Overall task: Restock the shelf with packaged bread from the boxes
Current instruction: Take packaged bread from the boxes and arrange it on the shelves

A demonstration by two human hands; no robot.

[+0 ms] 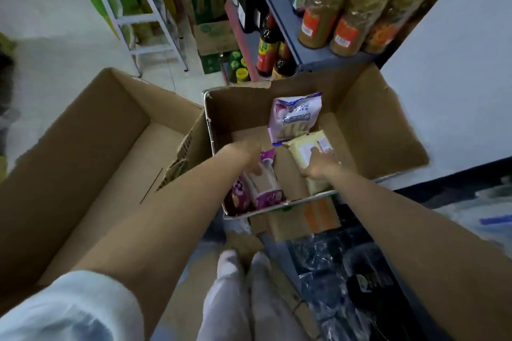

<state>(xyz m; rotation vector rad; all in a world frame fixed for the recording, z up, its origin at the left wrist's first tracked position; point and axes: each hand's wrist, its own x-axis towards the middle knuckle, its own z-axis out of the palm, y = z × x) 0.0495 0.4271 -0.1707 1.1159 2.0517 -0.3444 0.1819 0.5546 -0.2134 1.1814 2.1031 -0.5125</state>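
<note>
My left hand (246, 151) reaches into right-hand box (368, 130), fingers on purple bread pack (263, 185) at box's 7 o'clock corner; grip blurred, cannot tell if closed. My right hand (318, 166) lies palm-down, fingers spread on pale yellow pack (307, 147) at 5 o'clock. Lilac-and-white pack (295, 116) leans at 12 o'clock, slices showing through window. Second box (83, 152) at 9 o'clock.
</note>
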